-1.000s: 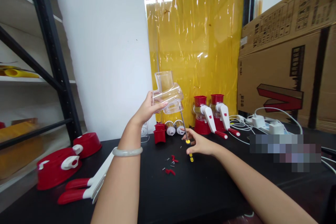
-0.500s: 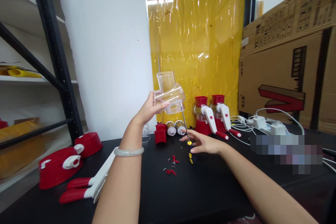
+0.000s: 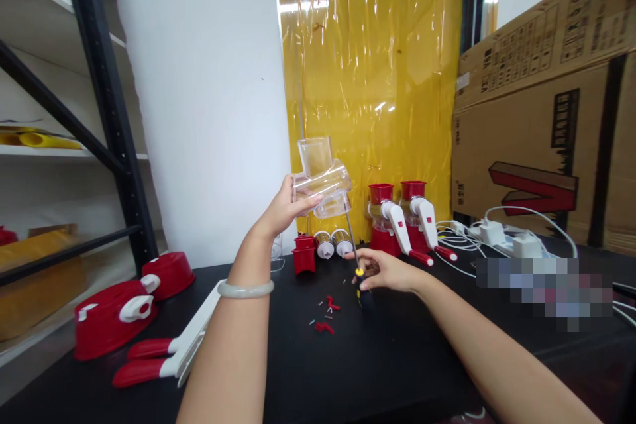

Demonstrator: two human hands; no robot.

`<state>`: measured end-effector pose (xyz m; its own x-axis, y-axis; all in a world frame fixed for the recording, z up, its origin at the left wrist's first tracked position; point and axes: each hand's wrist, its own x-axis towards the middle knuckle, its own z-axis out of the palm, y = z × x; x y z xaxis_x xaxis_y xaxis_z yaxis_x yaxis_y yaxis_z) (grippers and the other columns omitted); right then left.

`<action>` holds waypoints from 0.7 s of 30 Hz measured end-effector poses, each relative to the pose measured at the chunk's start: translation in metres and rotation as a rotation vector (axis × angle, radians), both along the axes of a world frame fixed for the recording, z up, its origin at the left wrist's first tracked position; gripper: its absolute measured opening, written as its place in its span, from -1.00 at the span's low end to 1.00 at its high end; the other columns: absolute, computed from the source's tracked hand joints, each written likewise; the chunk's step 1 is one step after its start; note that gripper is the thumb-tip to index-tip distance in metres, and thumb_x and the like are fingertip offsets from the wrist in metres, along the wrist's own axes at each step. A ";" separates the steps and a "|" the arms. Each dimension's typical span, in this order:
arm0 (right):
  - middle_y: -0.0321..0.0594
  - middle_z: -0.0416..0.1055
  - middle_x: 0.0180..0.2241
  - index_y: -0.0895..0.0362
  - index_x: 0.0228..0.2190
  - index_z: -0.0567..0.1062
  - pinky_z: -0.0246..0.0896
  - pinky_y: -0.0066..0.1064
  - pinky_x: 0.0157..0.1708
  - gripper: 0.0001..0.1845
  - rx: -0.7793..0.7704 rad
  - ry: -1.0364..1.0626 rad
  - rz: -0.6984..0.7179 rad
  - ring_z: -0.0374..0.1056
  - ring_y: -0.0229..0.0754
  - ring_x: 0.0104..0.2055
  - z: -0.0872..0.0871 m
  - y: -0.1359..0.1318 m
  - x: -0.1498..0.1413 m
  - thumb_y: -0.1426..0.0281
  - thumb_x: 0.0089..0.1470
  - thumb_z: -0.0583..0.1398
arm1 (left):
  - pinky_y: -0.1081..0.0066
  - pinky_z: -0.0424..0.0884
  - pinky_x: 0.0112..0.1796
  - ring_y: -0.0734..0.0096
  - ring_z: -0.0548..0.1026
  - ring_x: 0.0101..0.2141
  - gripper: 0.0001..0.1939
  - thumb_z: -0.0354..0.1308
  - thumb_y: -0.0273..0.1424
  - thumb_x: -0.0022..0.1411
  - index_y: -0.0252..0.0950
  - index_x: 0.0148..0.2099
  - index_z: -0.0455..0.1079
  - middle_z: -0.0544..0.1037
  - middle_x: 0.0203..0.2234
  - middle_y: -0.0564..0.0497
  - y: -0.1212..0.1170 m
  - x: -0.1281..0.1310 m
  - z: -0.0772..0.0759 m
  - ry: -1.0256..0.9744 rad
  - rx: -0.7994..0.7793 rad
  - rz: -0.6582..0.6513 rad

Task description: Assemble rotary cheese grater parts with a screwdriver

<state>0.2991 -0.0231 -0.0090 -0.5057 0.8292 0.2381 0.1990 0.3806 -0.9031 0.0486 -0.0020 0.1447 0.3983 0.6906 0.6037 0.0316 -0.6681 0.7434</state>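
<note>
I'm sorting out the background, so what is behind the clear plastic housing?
The yellow curtain shows through the clear plastic housing. The left hand holding it covers whatever is directly behind that hand.

I see a clear, colourless housing (image 3: 324, 180) and a black-and-yellow screwdriver (image 3: 360, 273). The bases (image 3: 106, 328) are red with white knobs (image 3: 133, 310), the cranks (image 3: 193, 331) white with red grips (image 3: 139, 371), the curtain (image 3: 368, 86) yellow, the carton (image 3: 517, 139) brown with black and red print, the counter (image 3: 318, 377) plain black.
</note>
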 end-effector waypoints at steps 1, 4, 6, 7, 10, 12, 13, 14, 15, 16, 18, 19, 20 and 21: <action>-0.32 0.35 -0.36 0.12 0.10 0.33 0.27 -0.20 -0.07 -0.11 0.025 -0.003 -0.060 0.39 -0.14 -0.18 -0.002 0.002 -0.001 0.23 -0.28 0.46 | 0.35 0.38 -0.32 0.34 0.43 -0.26 -0.34 0.36 -0.20 -0.03 -0.23 0.03 0.12 0.37 -0.21 -0.06 0.001 0.000 -0.001 0.002 0.002 -0.007; -0.18 0.36 -0.15 0.10 0.16 0.26 0.25 -0.22 -0.04 0.07 0.077 -0.036 -0.123 0.32 -0.12 -0.06 -0.004 0.004 -0.002 0.25 -0.40 0.50 | 0.32 0.41 -0.30 0.28 0.44 -0.21 -0.31 0.39 -0.22 -0.06 -0.23 0.04 0.11 0.39 -0.15 -0.12 0.002 0.000 -0.002 0.006 0.015 -0.041; -0.09 0.33 0.01 0.05 0.22 0.18 0.21 -0.20 0.03 0.09 0.048 -0.047 -0.036 0.26 -0.08 0.07 -0.002 0.001 0.001 0.25 -0.34 0.48 | 0.31 0.42 -0.28 0.26 0.44 -0.19 -0.30 0.40 -0.23 -0.07 -0.24 0.04 0.12 0.39 -0.12 -0.15 0.003 -0.001 -0.003 0.020 0.031 -0.042; -0.07 0.33 0.03 0.04 0.23 0.16 0.20 -0.19 0.04 0.06 0.018 -0.045 0.027 0.26 -0.08 0.08 0.000 -0.001 0.002 0.25 -0.27 0.46 | 0.30 0.42 -0.28 0.26 0.44 -0.20 -0.29 0.41 -0.24 -0.07 -0.25 0.04 0.12 0.38 -0.12 -0.15 0.003 -0.002 -0.003 0.028 0.039 -0.030; -0.12 0.44 -0.13 0.08 0.22 0.19 0.21 -0.17 0.01 -0.06 -0.056 -0.038 0.122 0.37 -0.10 -0.03 0.002 -0.004 0.003 0.23 -0.16 0.41 | 0.29 0.42 -0.29 0.28 0.45 -0.22 -0.28 0.42 -0.23 -0.08 -0.26 0.04 0.12 0.37 -0.13 -0.15 0.004 -0.003 -0.003 0.049 0.059 0.001; -0.20 0.43 -0.23 0.11 0.19 0.24 0.23 -0.18 -0.02 -0.01 -0.030 -0.060 0.019 0.38 -0.12 -0.13 0.001 -0.003 0.001 0.23 -0.26 0.45 | 0.30 0.43 -0.30 0.29 0.45 -0.24 -0.26 0.43 -0.22 -0.08 -0.26 0.05 0.11 0.37 -0.14 -0.14 0.005 -0.003 -0.003 0.059 0.069 0.002; -0.21 0.41 -0.22 0.11 0.18 0.25 0.23 -0.18 -0.02 0.04 -0.002 -0.082 -0.044 0.37 -0.12 -0.13 0.000 -0.002 0.000 0.24 -0.34 0.48 | 0.30 0.43 -0.31 0.29 0.45 -0.25 -0.26 0.42 -0.22 -0.08 -0.26 0.05 0.10 0.37 -0.14 -0.14 0.005 -0.003 -0.003 0.063 0.071 -0.002; -0.20 0.39 -0.17 0.11 0.18 0.24 0.22 -0.19 -0.01 0.10 0.023 -0.105 -0.088 0.35 -0.11 -0.10 0.000 -0.001 0.000 0.25 -0.40 0.49 | 0.30 0.43 -0.31 0.29 0.46 -0.25 -0.27 0.42 -0.22 -0.07 -0.26 0.04 0.10 0.37 -0.14 -0.13 0.005 -0.003 -0.003 0.065 0.070 -0.006; -0.16 0.36 -0.09 0.09 0.20 0.21 0.19 -0.19 0.03 0.14 0.038 -0.122 -0.103 0.32 -0.09 -0.04 0.000 -0.001 0.001 0.25 -0.43 0.50 | 0.30 0.43 -0.31 0.29 0.45 -0.25 -0.28 0.42 -0.21 -0.07 -0.26 0.04 0.10 0.37 -0.14 -0.13 0.005 -0.003 -0.003 0.064 0.068 -0.009; -0.12 0.33 -0.01 0.07 0.23 0.17 0.15 -0.19 0.07 0.17 0.037 -0.129 -0.085 0.28 -0.08 0.03 0.001 -0.002 0.002 0.25 -0.41 0.50 | 0.30 0.42 -0.31 0.29 0.45 -0.25 -0.29 0.42 -0.21 -0.07 -0.27 0.02 0.11 0.37 -0.14 -0.13 0.004 -0.003 -0.002 0.062 0.066 -0.012; -0.06 0.29 0.09 0.04 0.26 0.08 0.09 -0.18 0.12 0.14 -0.003 -0.125 0.024 0.22 -0.07 0.13 0.004 -0.005 0.004 0.26 -0.29 0.46 | 0.30 0.42 -0.30 0.30 0.45 -0.25 -0.29 0.42 -0.21 -0.07 -0.27 0.01 0.11 0.37 -0.14 -0.14 0.003 -0.003 -0.002 0.058 0.064 -0.013; -0.05 0.32 0.08 0.04 0.27 0.07 0.09 -0.17 0.13 0.09 -0.032 -0.114 0.090 0.23 -0.08 0.14 0.006 -0.007 0.005 0.25 -0.22 0.43 | 0.30 0.42 -0.30 0.30 0.45 -0.24 -0.29 0.42 -0.21 -0.07 -0.27 0.01 0.11 0.37 -0.14 -0.14 0.003 -0.003 -0.002 0.058 0.064 -0.011; -0.06 0.38 0.02 0.05 0.27 0.08 0.11 -0.16 0.11 0.03 -0.065 -0.105 0.146 0.27 -0.08 0.10 0.007 -0.008 0.005 0.25 -0.16 0.41 | 0.31 0.42 -0.30 0.29 0.45 -0.24 -0.28 0.42 -0.21 -0.07 -0.28 0.02 0.10 0.37 -0.14 -0.14 0.002 -0.003 -0.002 0.061 0.064 -0.008; -0.08 0.43 -0.07 0.08 0.26 0.11 0.15 -0.15 0.07 0.00 -0.091 -0.099 0.173 0.33 -0.09 0.04 0.008 -0.009 0.005 0.24 -0.14 0.39 | 0.31 0.42 -0.30 0.29 0.45 -0.24 -0.27 0.42 -0.20 -0.07 -0.28 0.03 0.10 0.37 -0.14 -0.14 0.002 -0.003 -0.002 0.066 0.062 -0.006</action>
